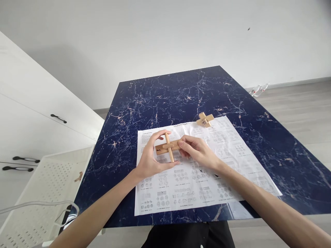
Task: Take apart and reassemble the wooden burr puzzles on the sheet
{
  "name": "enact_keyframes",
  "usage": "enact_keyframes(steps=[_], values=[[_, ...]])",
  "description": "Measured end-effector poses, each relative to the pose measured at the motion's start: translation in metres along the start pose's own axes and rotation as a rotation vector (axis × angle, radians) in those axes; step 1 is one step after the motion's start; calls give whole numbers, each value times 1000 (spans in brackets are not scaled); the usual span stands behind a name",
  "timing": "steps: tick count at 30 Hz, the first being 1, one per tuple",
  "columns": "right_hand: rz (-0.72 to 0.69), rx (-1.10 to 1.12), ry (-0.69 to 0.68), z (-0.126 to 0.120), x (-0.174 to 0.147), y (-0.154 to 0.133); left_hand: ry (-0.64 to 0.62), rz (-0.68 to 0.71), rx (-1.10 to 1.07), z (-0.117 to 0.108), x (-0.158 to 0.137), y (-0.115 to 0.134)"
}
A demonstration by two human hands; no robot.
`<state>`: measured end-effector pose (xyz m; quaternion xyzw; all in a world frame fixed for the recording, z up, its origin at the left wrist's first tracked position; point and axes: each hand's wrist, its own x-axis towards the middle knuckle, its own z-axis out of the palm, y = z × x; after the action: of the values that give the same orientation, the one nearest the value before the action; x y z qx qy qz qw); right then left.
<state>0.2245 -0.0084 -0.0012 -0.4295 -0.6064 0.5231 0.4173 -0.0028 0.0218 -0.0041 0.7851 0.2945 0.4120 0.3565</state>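
"Which step?"
"Fitting, apparently — the rod (pixel 169 149) is clamped end to end by thumb and finger of the left hand (pixel 148 160), the crossing block (pixel 176 145) pinched by the right hand (pixel 198 151), above the sheet (pixel 181 198)."
"Next?"
"Careful alignment is called for."

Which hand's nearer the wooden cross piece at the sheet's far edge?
Right. The right hand is on the near side of the wooden cross piece; the left hand is farther off, toward the lower left.
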Motion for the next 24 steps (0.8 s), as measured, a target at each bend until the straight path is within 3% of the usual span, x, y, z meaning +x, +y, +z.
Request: enact_keyframes(steps=[6,15,24], values=[[45,22,-83,-3,0,1,-71,-26,79,-3,-1,2],[31,22,83,12,0,4,70,33,123,3,-1,-1],[47,-28,-11,9,-1,2,17,37,120,1,0,-1]])
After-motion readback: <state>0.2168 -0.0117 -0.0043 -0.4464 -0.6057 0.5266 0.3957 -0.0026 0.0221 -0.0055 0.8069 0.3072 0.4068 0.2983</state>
